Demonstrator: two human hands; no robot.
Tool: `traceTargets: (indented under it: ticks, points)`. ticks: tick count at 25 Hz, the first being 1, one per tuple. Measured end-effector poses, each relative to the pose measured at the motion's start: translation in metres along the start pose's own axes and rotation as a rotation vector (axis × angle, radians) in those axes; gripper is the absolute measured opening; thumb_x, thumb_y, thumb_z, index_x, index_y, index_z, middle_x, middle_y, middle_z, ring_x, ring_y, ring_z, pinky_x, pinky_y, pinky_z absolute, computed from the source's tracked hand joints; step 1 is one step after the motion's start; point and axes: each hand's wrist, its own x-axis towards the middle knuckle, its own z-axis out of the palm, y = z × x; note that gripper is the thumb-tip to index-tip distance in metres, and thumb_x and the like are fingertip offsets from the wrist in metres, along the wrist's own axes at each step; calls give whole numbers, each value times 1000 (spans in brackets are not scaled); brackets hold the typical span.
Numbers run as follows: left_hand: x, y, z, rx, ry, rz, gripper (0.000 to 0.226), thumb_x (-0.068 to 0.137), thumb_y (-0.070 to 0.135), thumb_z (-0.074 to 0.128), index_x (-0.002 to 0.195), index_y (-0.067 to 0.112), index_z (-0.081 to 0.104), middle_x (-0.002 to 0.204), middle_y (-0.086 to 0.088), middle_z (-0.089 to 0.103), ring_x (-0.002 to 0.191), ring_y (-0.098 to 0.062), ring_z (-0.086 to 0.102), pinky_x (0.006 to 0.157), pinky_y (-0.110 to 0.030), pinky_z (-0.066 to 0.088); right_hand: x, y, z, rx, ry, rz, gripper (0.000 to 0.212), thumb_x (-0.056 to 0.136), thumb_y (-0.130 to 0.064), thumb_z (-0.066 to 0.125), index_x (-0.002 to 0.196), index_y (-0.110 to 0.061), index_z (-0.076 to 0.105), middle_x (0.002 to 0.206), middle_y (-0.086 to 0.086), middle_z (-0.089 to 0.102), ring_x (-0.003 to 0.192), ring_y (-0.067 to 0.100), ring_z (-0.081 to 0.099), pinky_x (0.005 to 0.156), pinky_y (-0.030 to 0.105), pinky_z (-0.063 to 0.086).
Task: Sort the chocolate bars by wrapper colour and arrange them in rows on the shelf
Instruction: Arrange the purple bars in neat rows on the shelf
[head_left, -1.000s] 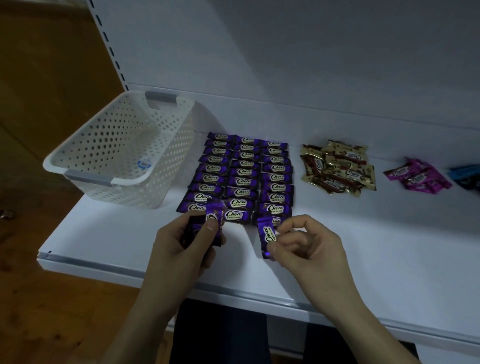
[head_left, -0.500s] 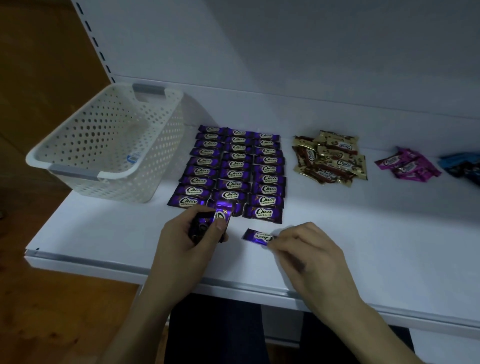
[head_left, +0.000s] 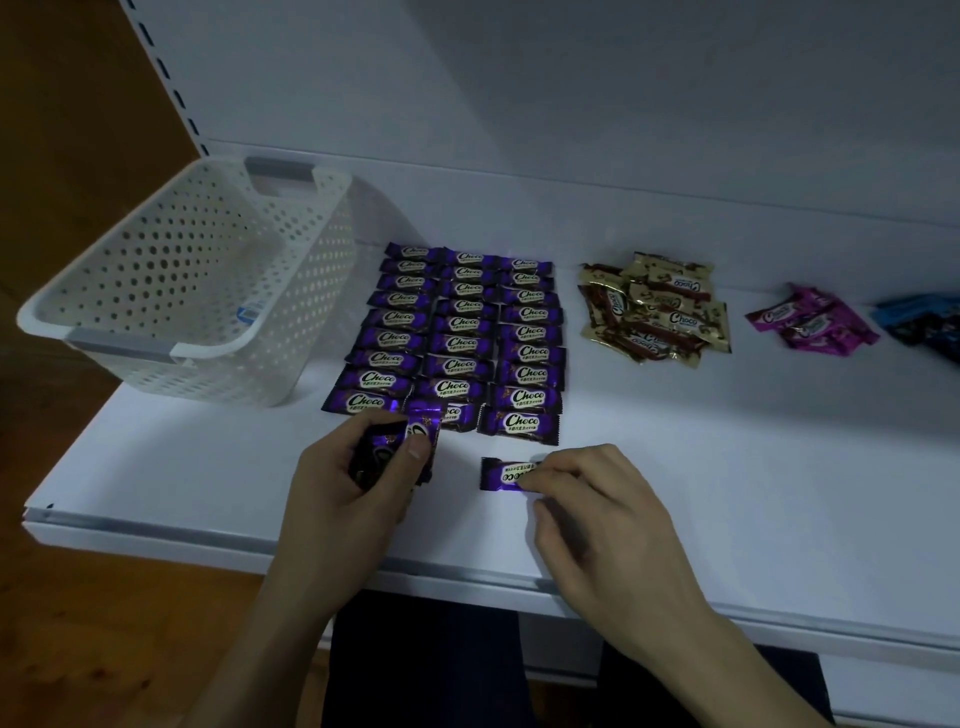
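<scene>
**Loose purple bar set down in front of the purple block**

A single purple bar (head_left: 504, 474) lies flat on the white shelf (head_left: 727, 467), just in front of the purple block (head_left: 462, 332) and below its right-hand column, with its print upside down. The right hand (head_left: 608, 509) has its fingers curled over the bar's right end, fingertips (head_left: 531, 477) pinching it there. The left hand (head_left: 353, 483), in front of the block's left column, is closed around a small bundle of purple bars (head_left: 387, 449), thumb pressed across the top one. The block itself is three columns of bars. To its right lie a gold pile (head_left: 657, 312), then a pink pile (head_left: 810, 325), then blue bars (head_left: 924, 322) at the frame edge. To the block's left stands a white perforated basket (head_left: 311, 291).
</scene>
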Motion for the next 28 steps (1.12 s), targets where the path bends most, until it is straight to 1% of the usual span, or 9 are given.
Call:
traceTargets:
  ticks: [2, 5, 12, 15, 18, 20, 22, 24, 28]
  points:
    - [0, 1, -1, -20, -1, -23, 7, 79, 39, 67, 84, 39, 72, 73, -5, 70, 63, -31, 63, 62, -55, 57, 1, 0, 0, -5, -1, 2, 23, 94, -22, 57, 110, -15, 72, 111, -4, 64, 102, 14, 58, 85, 33, 51]
    - [1, 2, -1, -49, -23, -55, 6, 78, 37, 69, 82, 37, 73, 74, -9, 70, 63, -20, 61, 63, -56, 56, 1, -1, 1, -13, -7, -8, 24, 95, -22, 56, 111, -15, 72, 112, -3, 63, 102, 15, 58, 85, 34, 51]
    - [1, 2, -2, -39, -36, -60, 11, 78, 39, 68, 87, 35, 73, 76, -8, 69, 63, -19, 61, 62, -58, 55, 4, -2, -5, -12, -56, -1, 22, 92, -19, 62, 112, -18, 71, 124, -5, 62, 113, 18, 55, 88, 38, 49]
    - [1, 2, -3, -48, -28, -57, 9, 79, 37, 68, 86, 37, 73, 74, -9, 68, 62, -18, 60, 62, -57, 56, 2, -7, -12, -6, -154, -47, 23, 95, -22, 58, 117, -21, 67, 114, -8, 61, 104, 14, 55, 83, 36, 50]
    - [1, 1, -4, -36, -34, -47, 8, 80, 37, 68, 86, 40, 73, 73, -7, 69, 60, -17, 61, 60, -53, 56, 2, -17, -20, 135, -236, -62, 21, 98, -27, 54, 117, -26, 65, 103, -14, 58, 97, 6, 53, 83, 26, 47]
    - [0, 1, -4, -29, -35, -33, 8, 79, 39, 67, 85, 40, 72, 70, -7, 68, 57, -18, 60, 58, -51, 56, 4, -14, -21, 200, -189, -43, 17, 96, -19, 59, 111, -23, 65, 114, -13, 58, 110, 6, 53, 90, 23, 46]
    - [0, 1, -4, -27, -31, -25, 8, 79, 38, 67, 86, 40, 72, 70, -8, 67, 57, -21, 60, 57, -49, 56, 6, -7, -18, 98, -179, -105, 16, 92, -15, 61, 106, -22, 66, 124, -9, 56, 120, 9, 50, 92, 31, 47]
    - [0, 1, -4, -28, -36, -23, 8, 80, 37, 67, 87, 37, 72, 72, -8, 67, 58, -21, 61, 56, -49, 55, 4, -2, -12, 17, -197, -173, 16, 93, -15, 62, 108, -20, 68, 122, -5, 59, 115, 14, 55, 87, 35, 47]
    - [0, 0, -4, -62, -33, -30, 7, 81, 36, 68, 86, 35, 73, 65, -4, 66, 54, -14, 55, 52, -38, 49, -1, -2, -4, -54, -100, -96, 29, 96, -21, 55, 122, -14, 68, 121, 2, 57, 108, 19, 57, 82, 36, 51]
